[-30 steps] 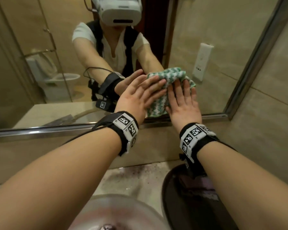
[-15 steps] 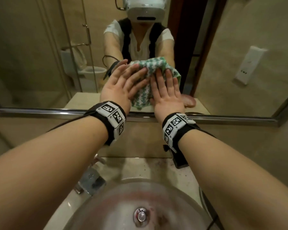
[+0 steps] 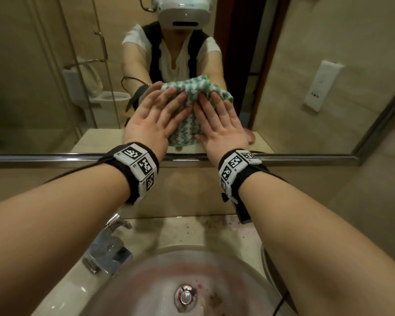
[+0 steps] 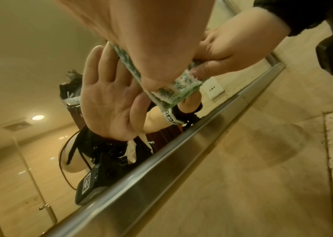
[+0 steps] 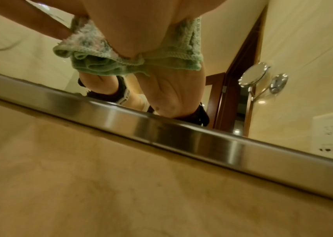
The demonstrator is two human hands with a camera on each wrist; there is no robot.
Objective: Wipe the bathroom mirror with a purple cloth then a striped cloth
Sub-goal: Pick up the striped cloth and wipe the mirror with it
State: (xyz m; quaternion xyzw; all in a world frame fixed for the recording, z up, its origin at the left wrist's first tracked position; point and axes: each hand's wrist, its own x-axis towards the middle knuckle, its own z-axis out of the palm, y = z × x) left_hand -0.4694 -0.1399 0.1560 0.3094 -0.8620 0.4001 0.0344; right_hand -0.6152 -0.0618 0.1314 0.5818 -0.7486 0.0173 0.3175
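A green-and-white striped cloth [image 3: 184, 131] lies bunched against the bathroom mirror [image 3: 43, 87], just above its metal bottom frame [image 3: 55, 158]. My left hand [image 3: 155, 112] presses it from the left with straight, spread fingers. My right hand [image 3: 219, 124] lies flat on its right side. In the left wrist view my left hand [image 4: 145, 32] covers the striped cloth [image 4: 173, 89], and my right hand [image 4: 232, 44] is beyond it. In the right wrist view the cloth [image 5: 100, 48] bulges out under my right hand [image 5: 125, 28]. No purple cloth shows.
Below my arms are a round sink basin [image 3: 169, 281], a chrome faucet [image 3: 107, 242] at its left and a speckled counter [image 3: 192, 229]. The mirror's right frame [image 3: 379, 115] meets a tiled wall. A toilet and a glass door show only as reflections.
Both hands slid the striped cloth left along the mirror's lower edge, away from the right corner to above the sink. Over the last half second they have barely moved.
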